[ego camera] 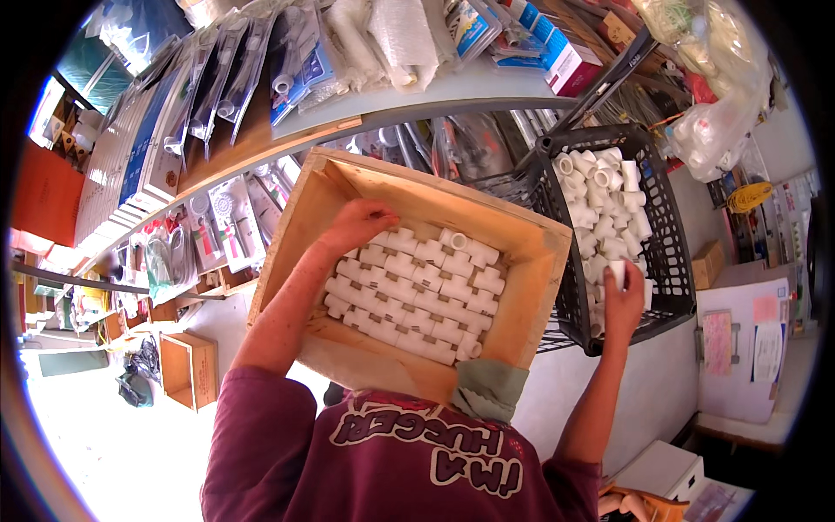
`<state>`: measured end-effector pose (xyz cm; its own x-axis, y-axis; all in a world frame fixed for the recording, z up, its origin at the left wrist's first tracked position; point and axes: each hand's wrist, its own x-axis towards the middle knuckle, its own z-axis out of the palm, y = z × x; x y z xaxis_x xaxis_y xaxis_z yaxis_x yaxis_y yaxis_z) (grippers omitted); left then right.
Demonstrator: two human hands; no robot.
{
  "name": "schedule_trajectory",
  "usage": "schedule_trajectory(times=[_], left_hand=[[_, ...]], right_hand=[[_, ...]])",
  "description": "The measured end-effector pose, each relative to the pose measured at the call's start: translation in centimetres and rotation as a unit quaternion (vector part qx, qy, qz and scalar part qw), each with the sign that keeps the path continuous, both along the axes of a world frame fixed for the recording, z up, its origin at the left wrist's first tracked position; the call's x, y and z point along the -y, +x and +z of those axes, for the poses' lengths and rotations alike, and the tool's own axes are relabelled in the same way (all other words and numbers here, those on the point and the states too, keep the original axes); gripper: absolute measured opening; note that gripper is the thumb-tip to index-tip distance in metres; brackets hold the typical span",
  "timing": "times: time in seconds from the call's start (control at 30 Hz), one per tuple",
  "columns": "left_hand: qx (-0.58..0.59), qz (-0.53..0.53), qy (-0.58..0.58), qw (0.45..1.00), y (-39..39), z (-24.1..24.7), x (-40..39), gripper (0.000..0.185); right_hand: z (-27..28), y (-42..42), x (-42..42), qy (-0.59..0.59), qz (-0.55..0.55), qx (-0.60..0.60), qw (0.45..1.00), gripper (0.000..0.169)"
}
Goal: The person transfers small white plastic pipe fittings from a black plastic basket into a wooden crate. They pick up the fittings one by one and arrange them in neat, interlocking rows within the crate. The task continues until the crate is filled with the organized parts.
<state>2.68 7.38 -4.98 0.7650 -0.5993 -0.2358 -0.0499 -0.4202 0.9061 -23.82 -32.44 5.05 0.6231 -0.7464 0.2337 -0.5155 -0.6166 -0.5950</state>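
Note:
My right hand [627, 303] grips a white plastic tee pipe fitting [615, 273] over a black plastic crate [675, 297]. Many loose white pipe fittings [603, 189] lie heaped in that crate. Over the far left part of a wooden box [535, 280], my left hand [359, 225] hovers with fingers loosely bent and nothing visible in it. Beneath it, white tee fittings [417, 293] lie in tight interlocked rows on the box floor. One fitting [458, 241] in the far row turns its round opening upward.
A shelf [417, 107] with packaged shower heads [228, 85] and bubble wrap [404, 39] runs beyond the box. A grey-green cloth [490, 389] hangs over the box's near edge. Clear plastic bags [714, 130] hang at upper right. Another wooden box [189, 370] stands at lower left.

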Motion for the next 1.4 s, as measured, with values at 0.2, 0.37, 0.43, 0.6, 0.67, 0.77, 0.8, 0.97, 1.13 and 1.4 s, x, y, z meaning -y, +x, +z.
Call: schedule_trajectory(times=[0.2, 0.37, 0.43, 0.6, 0.67, 0.77, 0.8, 0.97, 1.13, 1.4], left_hand=[[-0.066, -0.129, -0.144, 0.979, -3.2, 4.0, 2.6, 0.023], [-0.083, -0.247, -0.203, 0.944, -6.9, 8.3, 5.0, 0.051], [-0.071, -0.275, -0.208, 0.936, -8.0, 9.0, 5.4, 0.06], [-0.065, -0.215, -0.262, 0.939, -9.6, 7.8, 5.8, 0.056], [-0.006, -0.217, -0.243, 0.945, -9.5, 6.9, 5.9, 0.053], [-0.026, -0.172, -0.209, 0.962, -7.5, 6.1, 5.3, 0.047], [0.065, -0.13, -0.17, 0.975, -6.5, 4.9, 4.9, 0.044], [0.177, -0.022, 0.098, 0.979, -3.8, 2.4, 3.7, 0.041], [0.328, -0.036, 0.164, 0.929, -3.0, -2.4, 4.5, 0.039], [0.448, -0.044, 0.145, 0.881, -2.6, -7.5, 5.8, 0.047]], right_hand=[[6.6, 1.8, -9.3, 0.118, 0.108, 0.142, 0.977, 0.034], [5.0, 3.5, -16.6, 0.229, 0.232, 0.103, 0.94, 0.037], [4.0, 4.2, -17.7, 0.278, 0.236, 0.091, 0.927, 0.038], [2.9, 4.4, -18.2, 0.181, 0.271, 0.036, 0.945, 0.04], [2.9, 4.4, -18.2, 0.168, 0.279, 0.048, 0.944, 0.04], [3.1, 4.2, -18.6, 0.213, 0.261, 0.124, 0.934, 0.038], [2.9, 4.2, -18.5, 0.236, 0.256, 0.152, 0.925, 0.037], [2.3, 3.7, -17.9, 0.286, 0.244, 0.201, 0.904, 0.031], [2.3, 3.8, -17.8, 0.272, 0.237, 0.18, 0.915, 0.024], [2.5, 3.8, -17.6, 0.267, 0.249, 0.158, 0.918, 0.022]])
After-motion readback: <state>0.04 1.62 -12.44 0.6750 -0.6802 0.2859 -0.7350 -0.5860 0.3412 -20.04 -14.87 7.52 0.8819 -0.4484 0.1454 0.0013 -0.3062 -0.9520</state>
